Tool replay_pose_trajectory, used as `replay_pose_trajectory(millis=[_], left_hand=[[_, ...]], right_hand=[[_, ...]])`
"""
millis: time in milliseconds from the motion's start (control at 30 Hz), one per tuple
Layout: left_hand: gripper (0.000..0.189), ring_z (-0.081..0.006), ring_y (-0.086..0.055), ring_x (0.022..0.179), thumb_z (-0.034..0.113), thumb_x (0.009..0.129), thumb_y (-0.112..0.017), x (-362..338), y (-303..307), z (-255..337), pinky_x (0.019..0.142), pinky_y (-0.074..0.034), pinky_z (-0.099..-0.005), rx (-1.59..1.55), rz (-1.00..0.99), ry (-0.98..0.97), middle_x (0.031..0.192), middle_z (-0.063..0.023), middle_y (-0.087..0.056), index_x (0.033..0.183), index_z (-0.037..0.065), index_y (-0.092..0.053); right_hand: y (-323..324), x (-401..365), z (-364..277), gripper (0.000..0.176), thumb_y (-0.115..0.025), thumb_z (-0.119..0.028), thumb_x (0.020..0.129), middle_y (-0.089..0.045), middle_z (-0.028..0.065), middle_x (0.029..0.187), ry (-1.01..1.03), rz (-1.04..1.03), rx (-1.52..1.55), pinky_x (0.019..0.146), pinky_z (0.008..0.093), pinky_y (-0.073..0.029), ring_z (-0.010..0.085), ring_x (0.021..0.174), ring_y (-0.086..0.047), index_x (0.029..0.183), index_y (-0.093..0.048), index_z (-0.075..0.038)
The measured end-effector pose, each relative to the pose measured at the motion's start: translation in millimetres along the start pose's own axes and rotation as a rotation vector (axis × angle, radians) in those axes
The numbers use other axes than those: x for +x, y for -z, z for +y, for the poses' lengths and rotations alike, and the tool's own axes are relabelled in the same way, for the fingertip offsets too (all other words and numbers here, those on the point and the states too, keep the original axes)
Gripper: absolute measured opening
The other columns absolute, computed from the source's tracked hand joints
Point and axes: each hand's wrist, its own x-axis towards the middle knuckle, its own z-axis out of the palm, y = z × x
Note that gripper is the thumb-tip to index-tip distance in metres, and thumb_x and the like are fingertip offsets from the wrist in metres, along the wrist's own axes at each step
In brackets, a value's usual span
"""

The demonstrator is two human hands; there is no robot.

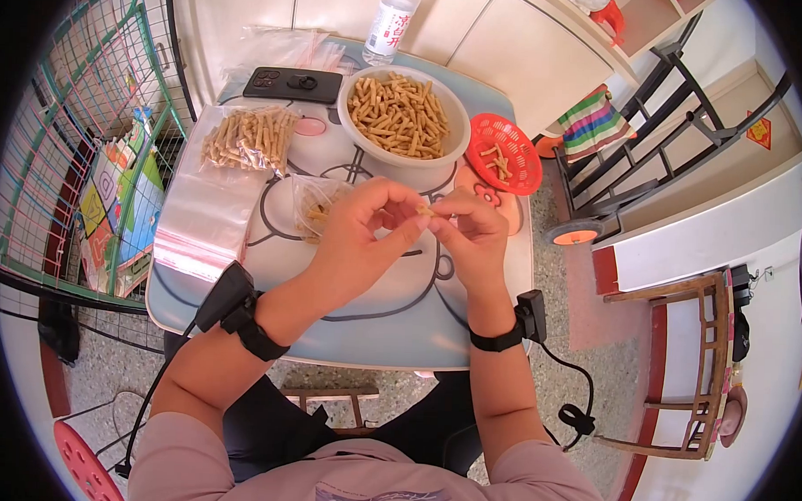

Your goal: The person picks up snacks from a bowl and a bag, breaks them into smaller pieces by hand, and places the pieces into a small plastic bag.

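Observation:
Over the middle of the table, my left hand (pixel 372 232) and my right hand (pixel 474 237) meet, fingertips pinched on a small pale yellowish piece (pixel 426 211). Behind them stands a white bowl (pixel 459 129) full of brown stick-shaped snacks (pixel 397 113). To its right, a red plastic basket (pixel 530 158) holds a few sticks. Partly behind my left hand lies a small clear bag (pixel 310 199) with some sticks inside. A fuller clear bag of sticks (pixel 250 139) lies further left, above a stack of empty clear bags (pixel 203 221).
A black phone (pixel 292 84) lies at the table's back left, near more plastic bags (pixel 289 50). A water bottle (pixel 391 25) stands behind the bowl. A wire cage (pixel 86 151) is left of the table (pixel 389 338); a black folding cart (pixel 634 161) stands at the right.

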Motion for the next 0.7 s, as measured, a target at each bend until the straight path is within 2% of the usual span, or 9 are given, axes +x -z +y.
replay_pose_trajectory(millis=[300, 400, 500, 600, 700], left_hand=[[0.015, -0.0078, -0.056, 0.088, -0.002, 0.091, -0.065, 0.0, 1.7, 1.8, 0.079, -0.050, -0.0252, 0.092, -0.009, -0.078, 0.095, -0.0012, -0.054, 0.104, 0.002, -0.059], [0.015, -0.0074, -0.056, 0.088, 0.002, 0.093, -0.064, -1.3, -0.3, 2.3, 0.078, -0.050, -0.0259, 0.036, 0.019, -0.048, 0.097, -0.0021, -0.056, 0.108, 0.002, -0.059], [0.016, -0.0071, -0.057, 0.085, 0.008, 0.097, -0.061, -2.0, -3.2, 5.7, 0.077, -0.050, -0.0252, -0.152, 0.063, 0.019, 0.095, -0.0024, -0.059, 0.112, 0.001, -0.059], [0.016, -0.0080, -0.060, 0.082, 0.010, 0.098, -0.059, 0.2, 0.2, 6.6, 0.076, -0.054, -0.0239, -0.107, 0.033, 0.005, 0.091, -0.0012, -0.060, 0.112, 0.000, -0.058], [0.016, -0.0066, -0.058, 0.080, 0.013, 0.099, -0.060, 0.7, -1.0, 9.5, 0.074, -0.053, -0.0226, -0.192, 0.077, 0.075, 0.088, -0.0002, -0.060, 0.108, 0.001, -0.059]], right_hand=[[-3.2, -0.4, -3.3, 0.014, -0.075, -0.001, 0.081, -0.067, 0.0037, 0.083, -0.063, -0.056, -0.005, 0.071, 0.0255, -0.047, 0.0112, 0.077, -0.059, 0.095, -0.072, -0.003], [-1.5, -0.6, -5.0, 0.012, -0.074, -0.003, 0.083, -0.068, 0.0041, 0.082, -0.104, -0.103, -0.018, 0.072, 0.0258, -0.046, 0.0110, 0.077, -0.059, 0.095, -0.072, -0.003], [-1.9, 0.6, -7.8, 0.011, -0.072, -0.004, 0.084, -0.069, 0.0048, 0.084, -0.102, -0.150, -0.008, 0.074, 0.0269, -0.045, 0.0111, 0.077, -0.058, 0.095, -0.072, -0.003], [-2.9, 0.8, -7.4, 0.011, -0.071, -0.004, 0.085, -0.070, 0.0058, 0.086, -0.091, -0.163, 0.016, 0.076, 0.0283, -0.045, 0.0121, 0.078, -0.058, 0.096, -0.071, -0.003], [-1.6, 0.3, -8.4, 0.011, -0.070, -0.004, 0.084, -0.069, 0.0060, 0.086, -0.087, -0.152, 0.059, 0.077, 0.0290, -0.045, 0.0133, 0.079, -0.057, 0.095, -0.069, -0.002]])
